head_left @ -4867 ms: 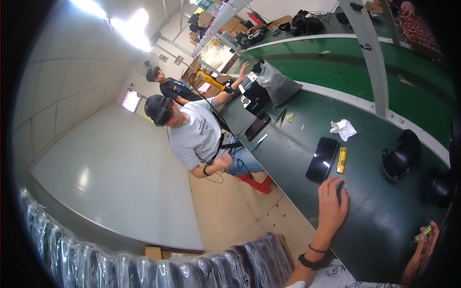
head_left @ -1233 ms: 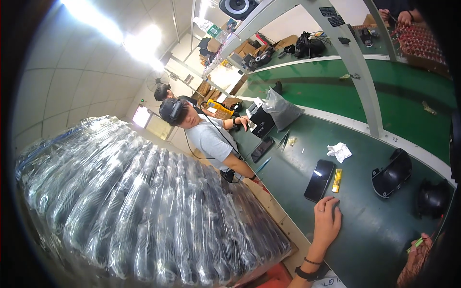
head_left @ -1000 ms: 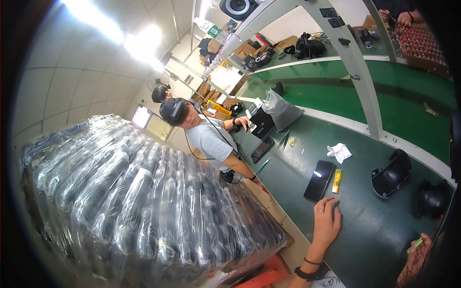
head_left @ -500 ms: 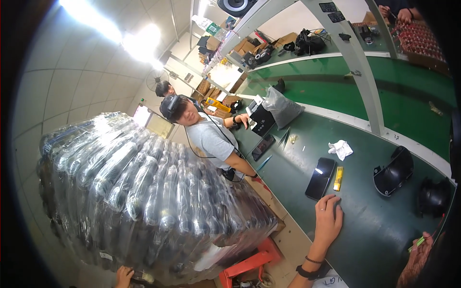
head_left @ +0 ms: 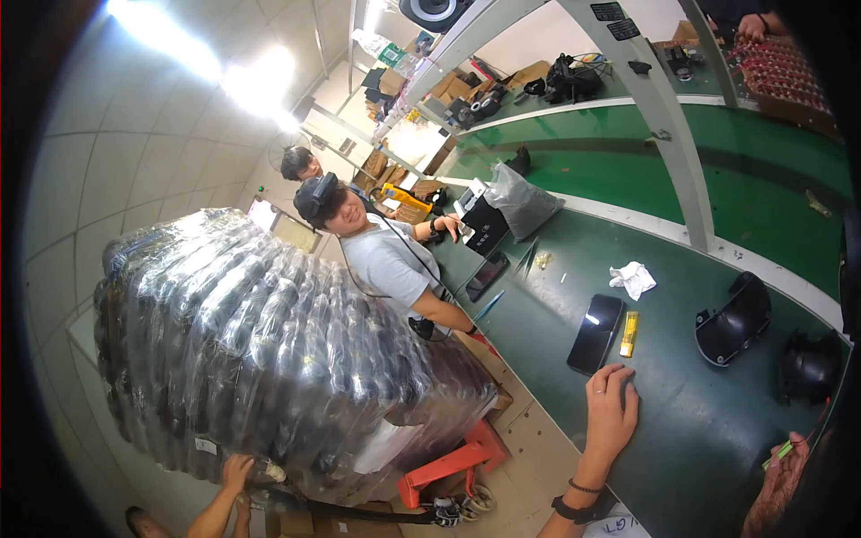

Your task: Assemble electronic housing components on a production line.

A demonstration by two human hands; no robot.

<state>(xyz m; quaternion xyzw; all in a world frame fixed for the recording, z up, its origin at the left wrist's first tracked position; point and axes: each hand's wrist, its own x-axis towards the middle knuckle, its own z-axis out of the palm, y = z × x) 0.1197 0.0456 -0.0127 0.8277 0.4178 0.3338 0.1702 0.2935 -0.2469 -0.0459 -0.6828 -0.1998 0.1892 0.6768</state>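
While my left hand [head_left: 612, 414] rests flat and released on the matte green worktop [head_left: 682, 430], a glossy black phone [head_left: 595, 333] lies just beyond it at twelve o'clock, apart. A slim yellow bar [head_left: 628, 334] sits beside the phone. My right hand [head_left: 778, 480], at four o'clock, pinches a thin green stick [head_left: 778, 455]. Bare worktop lies between both hands.

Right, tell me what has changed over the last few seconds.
The big plastic-wrapped load has rolled in from the lower left and moved further off, so its red pallet truck and another person's hand now show. The left hand stays flat on the green bench, the right hand at its edge.
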